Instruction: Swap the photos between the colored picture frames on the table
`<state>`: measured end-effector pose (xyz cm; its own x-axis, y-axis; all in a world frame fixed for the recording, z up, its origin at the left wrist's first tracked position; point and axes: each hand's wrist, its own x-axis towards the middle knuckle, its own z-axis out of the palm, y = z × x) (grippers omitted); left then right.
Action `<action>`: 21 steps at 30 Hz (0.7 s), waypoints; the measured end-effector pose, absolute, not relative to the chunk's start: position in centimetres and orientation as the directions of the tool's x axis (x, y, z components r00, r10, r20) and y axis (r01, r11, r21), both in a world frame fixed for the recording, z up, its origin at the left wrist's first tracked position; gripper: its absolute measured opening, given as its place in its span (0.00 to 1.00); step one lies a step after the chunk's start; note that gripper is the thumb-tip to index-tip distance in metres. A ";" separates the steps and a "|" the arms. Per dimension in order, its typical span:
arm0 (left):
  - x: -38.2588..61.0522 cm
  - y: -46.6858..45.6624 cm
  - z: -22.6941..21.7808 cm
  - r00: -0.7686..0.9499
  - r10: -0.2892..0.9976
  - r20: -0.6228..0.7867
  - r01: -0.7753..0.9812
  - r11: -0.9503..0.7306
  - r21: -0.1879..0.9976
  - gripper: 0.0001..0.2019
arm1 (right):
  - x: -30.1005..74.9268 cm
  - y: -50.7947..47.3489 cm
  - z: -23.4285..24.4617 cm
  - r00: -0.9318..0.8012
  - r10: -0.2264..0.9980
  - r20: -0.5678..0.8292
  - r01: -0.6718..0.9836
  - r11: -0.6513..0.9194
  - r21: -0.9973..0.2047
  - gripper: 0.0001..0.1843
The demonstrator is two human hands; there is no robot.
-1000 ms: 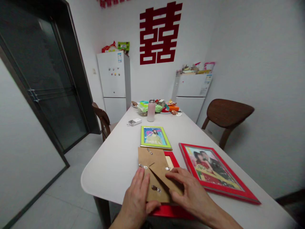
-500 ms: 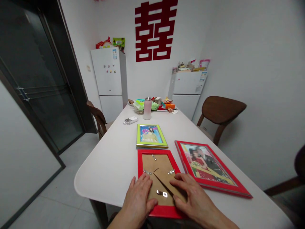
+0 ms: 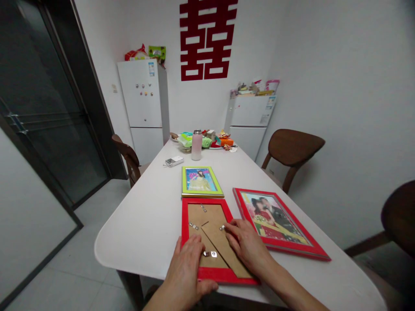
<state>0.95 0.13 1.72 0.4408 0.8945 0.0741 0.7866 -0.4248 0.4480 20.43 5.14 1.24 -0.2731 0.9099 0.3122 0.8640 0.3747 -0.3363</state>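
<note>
A red picture frame (image 3: 215, 201) lies face down near the table's front edge. Its brown backing board (image 3: 210, 211) carries several small metal clips and a slanted easel flap (image 3: 235, 261), which lies flat. My left hand (image 3: 186, 270) rests on the frame's lower left side, fingers stretched out and thumb by the bottom edge. My right hand (image 3: 246, 244) is curled over the right side, its fingertips closed at the metal clip (image 3: 222, 227) there. Just beyond is a lime-green picture frame (image 3: 184, 183), face up. To the right lies a larger red picture frame (image 3: 238, 201) holding a photo of two people.
On the white table (image 3: 139, 229), a small silvery device (image 3: 174, 161) and a pink bottle (image 3: 196, 147) stand farther back, before a pile of packets (image 3: 207, 141). Wooden chairs flank both sides, one chair (image 3: 295, 147) at the right. Two white fridges stand behind.
My right hand has moved from the flap up to the right-hand clip. The flap, slightly raised before, now lies down. My left hand stays on the frame. The view has shifted slightly.
</note>
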 end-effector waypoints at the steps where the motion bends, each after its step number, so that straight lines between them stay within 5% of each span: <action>1: 0.9 0.2 1.6 0.439 0.895 0.082 0.784 -0.426 0.451 0.35 | 20.5 5.7 1.2 -0.262 0.915 0.306 0.880 0.357 -0.314 0.14; 21: 0.4 1.1 1.5 0.425 0.900 0.094 0.740 -0.405 0.537 0.40 | 20.7 6.2 1.4 -0.267 0.910 0.318 0.870 0.369 -0.326 0.15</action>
<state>0.37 1.09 1.47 0.4247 0.9004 0.0944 0.7398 -0.4053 0.5371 20.70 6.16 1.37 -0.2667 0.9098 0.3179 0.8702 0.3691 -0.3263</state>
